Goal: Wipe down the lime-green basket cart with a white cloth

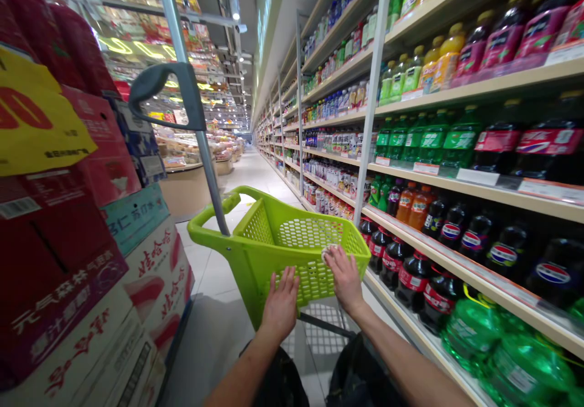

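Dark-clothed legs [365, 376] show at the bottom edge, with 2 bare forearms [244, 364] reaching past them to a lime-green basket cart [249, 258]. It stands on the pale tiled floor [249, 170] just ahead of the person, its near wall pierced with rows of holes. The left hand [280, 303] lies against that wall, fingers nearly straight, narrowly spread and holding nothing visible. The right hand [344, 276] is at the right-hand part of the rim, fingers extended over a crumpled white cloth [329, 250]; whether they pinch it or only press it, I cannot tell. At the cart's left end a metal pole [210, 176] rises, tilted, carrying a grey looped handle [196, 100]. To the right, shelving [438, 182] runs down the aisle, with green bottles [431, 139] above dark bottles [504, 252]. To the left are stacked cartons [152, 267] under a yellow sign [41, 127].
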The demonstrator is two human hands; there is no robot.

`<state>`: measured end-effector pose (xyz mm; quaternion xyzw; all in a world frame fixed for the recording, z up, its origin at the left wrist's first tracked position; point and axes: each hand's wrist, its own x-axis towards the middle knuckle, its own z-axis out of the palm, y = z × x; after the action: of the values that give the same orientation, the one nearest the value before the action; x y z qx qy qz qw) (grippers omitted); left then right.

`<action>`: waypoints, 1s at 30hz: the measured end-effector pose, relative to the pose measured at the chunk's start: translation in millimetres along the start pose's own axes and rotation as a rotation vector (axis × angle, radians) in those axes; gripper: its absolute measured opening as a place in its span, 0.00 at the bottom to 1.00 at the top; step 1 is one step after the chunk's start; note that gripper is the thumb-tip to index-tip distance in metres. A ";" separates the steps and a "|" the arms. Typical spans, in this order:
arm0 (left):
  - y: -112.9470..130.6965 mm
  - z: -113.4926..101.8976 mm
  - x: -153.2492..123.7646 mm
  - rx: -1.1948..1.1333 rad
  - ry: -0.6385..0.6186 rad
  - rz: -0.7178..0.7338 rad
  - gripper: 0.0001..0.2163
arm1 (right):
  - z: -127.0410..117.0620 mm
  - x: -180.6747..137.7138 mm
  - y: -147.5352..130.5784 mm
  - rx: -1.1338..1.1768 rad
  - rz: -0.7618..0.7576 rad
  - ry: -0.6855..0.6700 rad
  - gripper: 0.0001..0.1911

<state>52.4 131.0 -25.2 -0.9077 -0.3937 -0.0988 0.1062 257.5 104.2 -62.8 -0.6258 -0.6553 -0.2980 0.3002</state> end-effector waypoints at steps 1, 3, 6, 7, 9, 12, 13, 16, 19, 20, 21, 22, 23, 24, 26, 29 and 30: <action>-1.3 0.5 -0.9 -0.002 0.005 -0.007 0.25 | 2.4 -0.5 -1.2 0.006 -0.029 -0.010 0.28; -5.0 2.7 -3.3 -0.002 0.009 -0.009 0.25 | 10.4 -10.9 -5.0 0.021 -0.115 -0.053 0.27; -13.2 6.1 -7.2 -0.010 0.008 -0.018 0.26 | 16.7 -21.4 -17.8 0.062 -0.203 -0.081 0.27; -16.2 6.3 -8.1 -0.015 0.009 -0.029 0.26 | 15.1 -17.4 -23.4 0.081 -0.204 -0.066 0.26; -21.9 5.0 -9.1 -0.020 0.020 -0.062 0.26 | 8.5 0.6 -33.9 0.115 -0.180 -0.017 0.26; -28.4 0.0 -10.5 -0.024 0.039 -0.097 0.26 | 4.1 24.5 -41.9 0.107 -0.155 0.031 0.25; -30.2 -1.8 -11.5 -0.024 0.041 -0.102 0.26 | 6.4 24.8 -42.4 0.092 -0.179 0.036 0.25; -36.4 -5.1 -17.2 -0.020 0.024 -0.109 0.27 | 21.0 5.1 -44.0 0.057 -0.335 0.049 0.21; -44.4 -6.1 -24.3 -0.004 0.002 -0.145 0.26 | 27.6 -4.9 -55.0 0.050 -0.404 0.055 0.20; -47.1 -6.3 -26.4 0.000 -0.001 -0.161 0.26 | 25.3 0.7 -61.3 0.051 -0.396 0.056 0.21; -49.6 -6.6 -28.2 0.002 -0.001 -0.173 0.27 | 21.5 10.2 -68.0 0.052 -0.385 0.062 0.22; -51.7 -7.0 -29.9 0.001 0.002 -0.180 0.27 | 17.4 22.0 -74.5 0.055 -0.373 0.068 0.23; -53.5 -7.2 -31.4 -0.003 0.006 -0.185 0.27 | 13.9 33.7 -80.0 0.058 -0.358 0.076 0.24; -55.1 -7.4 -32.9 -0.006 0.010 -0.190 0.27 | 12.1 42.8 -84.2 0.061 -0.345 0.082 0.24; -58.0 -7.2 -36.5 -0.007 0.018 -0.197 0.27 | 14.6 47.4 -88.0 0.065 -0.352 0.066 0.23; -64.3 -6.2 -42.9 0.001 0.017 -0.206 0.27 | 27.6 24.5 -89.0 0.067 -0.456 -0.010 0.20; -67.1 -6.1 -45.0 0.003 0.018 -0.213 0.28 | 31.1 16.5 -90.6 0.066 -0.495 -0.030 0.20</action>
<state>-27.8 142.9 -23.4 -0.8597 -0.4871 -0.1170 0.1002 165.7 135.0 -71.5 -0.4405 -0.8023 -0.3317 0.2286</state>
